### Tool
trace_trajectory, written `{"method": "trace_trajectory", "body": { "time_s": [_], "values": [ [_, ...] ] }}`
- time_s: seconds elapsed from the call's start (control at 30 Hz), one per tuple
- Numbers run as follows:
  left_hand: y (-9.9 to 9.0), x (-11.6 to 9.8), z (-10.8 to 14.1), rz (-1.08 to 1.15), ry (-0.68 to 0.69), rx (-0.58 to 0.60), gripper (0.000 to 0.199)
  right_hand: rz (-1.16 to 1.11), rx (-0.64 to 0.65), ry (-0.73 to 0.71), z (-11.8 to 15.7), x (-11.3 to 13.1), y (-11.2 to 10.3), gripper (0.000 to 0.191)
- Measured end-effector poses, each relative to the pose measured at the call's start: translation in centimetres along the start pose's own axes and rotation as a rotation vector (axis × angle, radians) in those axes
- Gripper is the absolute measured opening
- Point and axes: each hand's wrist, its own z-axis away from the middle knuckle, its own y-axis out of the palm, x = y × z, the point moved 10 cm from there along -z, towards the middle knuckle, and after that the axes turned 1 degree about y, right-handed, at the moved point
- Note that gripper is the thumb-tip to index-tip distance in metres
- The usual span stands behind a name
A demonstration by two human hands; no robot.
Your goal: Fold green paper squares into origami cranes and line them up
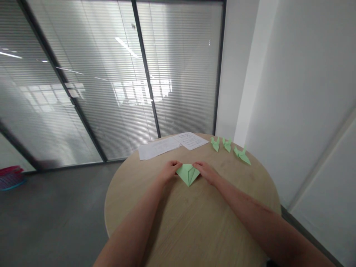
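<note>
A folded sheet of light green origami paper point(188, 174) is held just above or on the round table, its point toward me and its wide edge away. Fold lines run down its middle. My left hand point(170, 171) pinches its left corner between thumb and fingers. At the right corner, my right hand point(205, 171) grips the paper in the same way. Beyond my right hand stand three folded green paper cranes: one point(215, 144) on the left, another point(227, 145) in the middle, and a third point(242, 155) nearer the table's right edge.
White printed sheets point(161, 147) lie at the back left of the round wooden table point(178, 230). Behind it rises a glass partition with blinds point(183, 74); a white wall point(306, 92) stands close on the right. A pink and blue basket point(11, 178) sits on the floor at far left.
</note>
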Motion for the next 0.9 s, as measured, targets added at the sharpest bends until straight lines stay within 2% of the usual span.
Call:
{"method": "trace_trajectory", "body": {
  "time_s": [0.17, 0.47, 0.73, 0.9],
  "values": [
    [-0.1, 0.0, -0.2, -0.032, 0.029, -0.011, 0.027, -0.018, -0.004, 0.039, -0.1, -0.8, 0.0, 0.029],
    [-0.6, -1.5, -0.2, -0.131, 0.133, -0.052, 0.025, -0.062, 0.050, 0.038, 0.5, 0.4, 0.8, 0.033],
    [-0.1, 0.6, -0.5, 0.008, 0.016, 0.001, 0.037, -0.127, 0.012, 0.059, 0.4, 0.2, 0.4, 0.031],
    [0.0, 0.6, -0.5, 0.080, 0.045, 0.022, 0.039, -0.177, 0.001, 0.120, 0.3, -0.3, 0.3, 0.027]
  ]
}}
